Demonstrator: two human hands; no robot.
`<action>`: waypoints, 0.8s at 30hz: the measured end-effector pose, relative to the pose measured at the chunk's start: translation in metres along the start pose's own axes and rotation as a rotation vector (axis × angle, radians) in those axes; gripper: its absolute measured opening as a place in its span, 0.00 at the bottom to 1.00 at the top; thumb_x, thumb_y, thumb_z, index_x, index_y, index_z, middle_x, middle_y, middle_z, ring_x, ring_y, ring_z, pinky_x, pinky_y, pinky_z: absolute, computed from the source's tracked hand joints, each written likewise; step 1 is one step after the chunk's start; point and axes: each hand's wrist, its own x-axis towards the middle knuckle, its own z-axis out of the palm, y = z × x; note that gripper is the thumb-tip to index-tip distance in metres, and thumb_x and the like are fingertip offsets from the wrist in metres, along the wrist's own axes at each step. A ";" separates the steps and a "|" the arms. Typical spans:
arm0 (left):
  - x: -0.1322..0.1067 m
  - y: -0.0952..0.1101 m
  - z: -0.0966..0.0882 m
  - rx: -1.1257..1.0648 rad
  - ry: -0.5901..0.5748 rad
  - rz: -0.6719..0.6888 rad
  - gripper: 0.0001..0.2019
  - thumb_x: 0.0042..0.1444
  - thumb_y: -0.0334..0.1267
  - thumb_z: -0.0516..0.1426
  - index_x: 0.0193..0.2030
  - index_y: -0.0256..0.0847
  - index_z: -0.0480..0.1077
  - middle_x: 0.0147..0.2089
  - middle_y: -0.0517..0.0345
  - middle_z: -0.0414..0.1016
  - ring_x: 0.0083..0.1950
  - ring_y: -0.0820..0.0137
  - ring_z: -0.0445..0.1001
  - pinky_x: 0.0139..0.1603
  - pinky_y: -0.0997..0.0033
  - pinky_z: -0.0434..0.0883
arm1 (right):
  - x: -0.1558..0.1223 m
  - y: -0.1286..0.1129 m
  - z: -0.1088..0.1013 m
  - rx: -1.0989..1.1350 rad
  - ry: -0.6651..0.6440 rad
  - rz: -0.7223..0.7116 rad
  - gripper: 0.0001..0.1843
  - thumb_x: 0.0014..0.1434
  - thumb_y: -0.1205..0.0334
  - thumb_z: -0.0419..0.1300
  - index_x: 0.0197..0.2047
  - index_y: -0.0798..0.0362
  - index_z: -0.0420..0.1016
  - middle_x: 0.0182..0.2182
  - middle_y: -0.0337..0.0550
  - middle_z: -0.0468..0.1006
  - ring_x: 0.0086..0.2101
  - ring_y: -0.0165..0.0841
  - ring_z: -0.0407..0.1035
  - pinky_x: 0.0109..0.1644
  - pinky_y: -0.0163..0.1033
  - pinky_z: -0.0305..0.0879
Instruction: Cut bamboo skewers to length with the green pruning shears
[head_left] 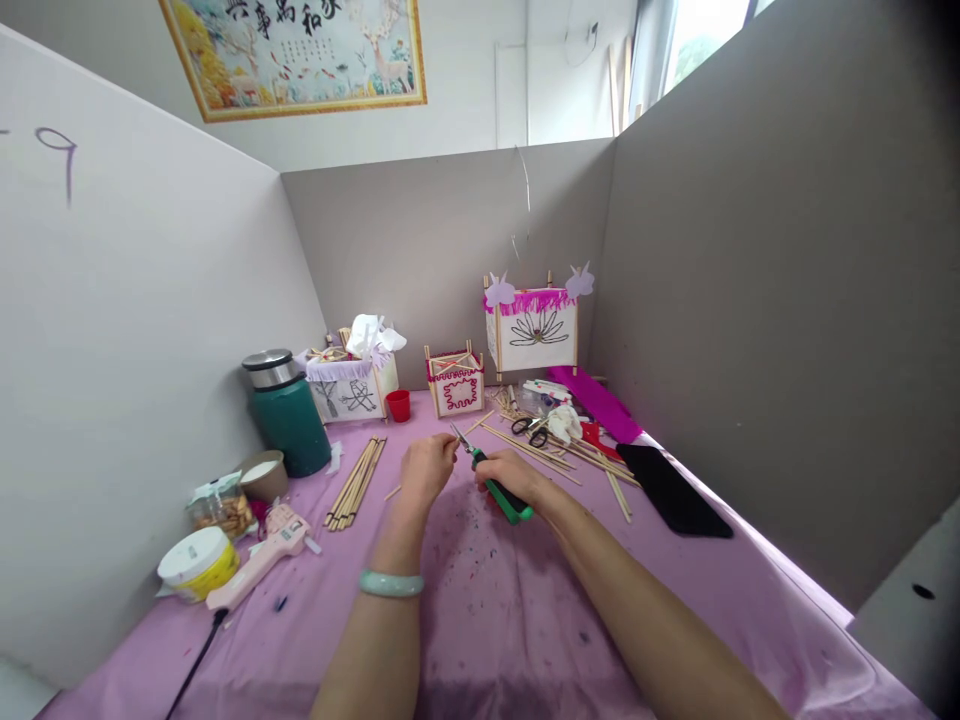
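Observation:
My right hand [514, 475] is closed around pliers [517, 503] with green and black handles. Their narrow metal jaws point up and left, close to the fingertips of my left hand [429, 466]. That left hand is closed in a pinch, and whatever sits between its fingers is too small to make out. A thin wooden stick [480, 423] shows just beyond the fingers; whether the hand touches it I cannot tell. Left of my left hand lies a row of bamboo sticks [355, 485] with dark marks near their ends.
Behind stand paper-sided stick lanterns, one with a lotus drawing [538, 338], and a red cup [398, 405]. At right lie loose sticks [540, 452], scissors [531, 431] and a black phone [671, 490]. A green thermos [291, 425] and pink glue gun [262, 562] are at left.

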 end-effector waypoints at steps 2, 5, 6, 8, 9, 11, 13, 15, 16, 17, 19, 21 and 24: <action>-0.002 0.001 0.003 0.086 0.038 -0.024 0.14 0.59 0.44 0.51 0.42 0.46 0.77 0.37 0.53 0.80 0.38 0.67 0.75 0.35 0.72 0.61 | 0.002 0.000 0.000 0.005 0.002 0.024 0.06 0.41 0.64 0.57 0.25 0.57 0.69 0.18 0.39 0.70 0.15 0.28 0.63 0.16 0.32 0.59; -0.004 0.003 0.006 0.154 0.052 -0.026 0.14 0.60 0.44 0.50 0.43 0.47 0.77 0.37 0.53 0.80 0.39 0.66 0.75 0.34 0.71 0.60 | 0.002 0.001 -0.002 0.060 -0.018 0.056 0.08 0.44 0.62 0.59 0.28 0.58 0.70 0.22 0.40 0.72 0.17 0.28 0.65 0.18 0.32 0.62; -0.003 0.004 0.006 0.160 0.046 -0.021 0.14 0.61 0.43 0.50 0.42 0.47 0.77 0.36 0.53 0.80 0.38 0.66 0.75 0.34 0.71 0.60 | 0.001 0.002 -0.003 0.082 -0.028 0.062 0.08 0.45 0.61 0.59 0.29 0.57 0.70 0.23 0.41 0.73 0.18 0.28 0.66 0.19 0.32 0.63; -0.003 0.005 0.005 0.154 0.031 -0.015 0.15 0.61 0.43 0.49 0.39 0.47 0.77 0.35 0.53 0.79 0.36 0.67 0.75 0.33 0.71 0.59 | 0.001 0.004 -0.005 0.109 -0.046 0.070 0.10 0.46 0.60 0.60 0.31 0.57 0.71 0.26 0.42 0.75 0.19 0.28 0.68 0.20 0.33 0.64; -0.003 0.006 0.003 0.137 0.020 -0.013 0.15 0.61 0.43 0.49 0.38 0.46 0.77 0.34 0.53 0.79 0.35 0.67 0.74 0.33 0.72 0.58 | 0.001 0.005 -0.006 0.116 -0.053 0.068 0.10 0.47 0.59 0.60 0.32 0.57 0.71 0.27 0.43 0.75 0.20 0.29 0.68 0.20 0.33 0.65; -0.002 0.006 0.000 0.076 -0.013 -0.013 0.15 0.60 0.42 0.49 0.36 0.45 0.77 0.33 0.54 0.79 0.33 0.69 0.73 0.32 0.72 0.58 | 0.000 0.005 -0.007 0.128 -0.060 0.064 0.10 0.47 0.59 0.60 0.32 0.57 0.71 0.28 0.44 0.75 0.21 0.29 0.69 0.20 0.33 0.65; -0.001 0.005 -0.003 -0.002 -0.046 -0.013 0.15 0.60 0.42 0.50 0.35 0.43 0.77 0.31 0.54 0.78 0.31 0.70 0.72 0.32 0.73 0.59 | -0.002 0.004 -0.006 0.132 -0.063 0.059 0.10 0.47 0.60 0.60 0.32 0.58 0.71 0.27 0.44 0.74 0.21 0.30 0.69 0.20 0.33 0.64; 0.000 0.002 -0.004 -0.083 -0.073 0.004 0.15 0.60 0.42 0.50 0.33 0.41 0.77 0.28 0.56 0.77 0.29 0.71 0.70 0.32 0.74 0.59 | -0.004 0.003 -0.006 0.121 -0.063 0.043 0.10 0.47 0.61 0.60 0.32 0.58 0.71 0.26 0.43 0.74 0.21 0.29 0.69 0.19 0.32 0.64; 0.001 0.000 -0.004 -0.122 -0.083 0.021 0.16 0.60 0.42 0.50 0.32 0.40 0.77 0.26 0.56 0.77 0.29 0.71 0.70 0.32 0.74 0.59 | -0.004 0.002 -0.006 0.110 -0.061 0.031 0.09 0.47 0.61 0.60 0.32 0.58 0.71 0.26 0.43 0.74 0.21 0.29 0.69 0.19 0.32 0.63; 0.002 -0.003 -0.003 -0.156 -0.092 0.040 0.16 0.59 0.42 0.50 0.30 0.40 0.77 0.25 0.57 0.76 0.28 0.71 0.69 0.32 0.74 0.59 | -0.005 0.002 -0.005 0.096 -0.057 0.018 0.09 0.46 0.61 0.60 0.31 0.58 0.71 0.26 0.42 0.74 0.21 0.29 0.69 0.19 0.31 0.63; 0.004 -0.007 -0.003 -0.204 -0.104 0.076 0.17 0.59 0.43 0.50 0.28 0.39 0.76 0.23 0.58 0.75 0.27 0.72 0.69 0.32 0.74 0.60 | -0.006 0.001 -0.005 0.071 -0.052 0.006 0.08 0.46 0.62 0.59 0.30 0.58 0.72 0.26 0.42 0.75 0.20 0.28 0.68 0.19 0.31 0.61; 0.005 -0.009 -0.003 -0.216 -0.110 0.095 0.18 0.59 0.43 0.50 0.25 0.38 0.75 0.22 0.58 0.75 0.26 0.72 0.68 0.32 0.74 0.60 | -0.006 0.001 -0.004 0.047 -0.051 0.016 0.07 0.45 0.62 0.59 0.28 0.57 0.71 0.23 0.41 0.73 0.19 0.28 0.67 0.18 0.31 0.60; 0.004 -0.009 -0.003 -0.167 -0.104 0.106 0.18 0.60 0.42 0.49 0.26 0.39 0.74 0.23 0.58 0.75 0.26 0.72 0.68 0.32 0.74 0.59 | -0.004 0.001 -0.002 0.010 -0.027 0.016 0.05 0.42 0.65 0.58 0.26 0.56 0.71 0.16 0.36 0.68 0.17 0.28 0.63 0.17 0.31 0.57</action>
